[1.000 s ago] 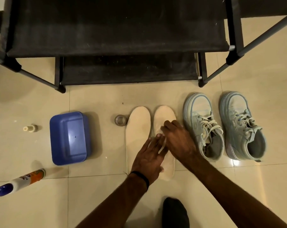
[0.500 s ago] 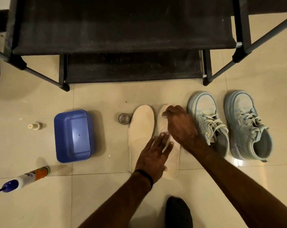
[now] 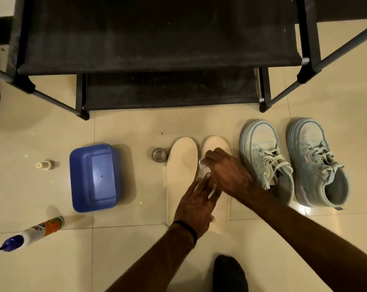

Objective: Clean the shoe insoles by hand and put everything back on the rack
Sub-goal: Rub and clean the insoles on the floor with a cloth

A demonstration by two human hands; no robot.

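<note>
Two cream insoles lie side by side on the tiled floor: the left insole [image 3: 181, 165] and the right insole [image 3: 217, 144]. My left hand [image 3: 197, 205] presses flat on the right insole's lower half, fingers spread. My right hand [image 3: 224, 171] is closed on a small white wipe [image 3: 203, 166] and rests on the right insole's upper half. A pair of light blue sneakers stands to the right: one sneaker [image 3: 266, 159] beside the insoles, the other sneaker [image 3: 317, 163] further right. The black shoe rack [image 3: 157, 39] stands behind.
A blue plastic tub [image 3: 94, 178] sits left of the insoles, a small clear cap [image 3: 159, 154] between them. A small bottle [image 3: 44, 165] and a glue bottle [image 3: 31, 232] lie at the far left. A dark foot [image 3: 228, 275] shows at the bottom.
My right hand moved up toward the insole's toe, then back down to its upper middle, with the wipe. My left hand stayed pressed on the insole's lower half.
</note>
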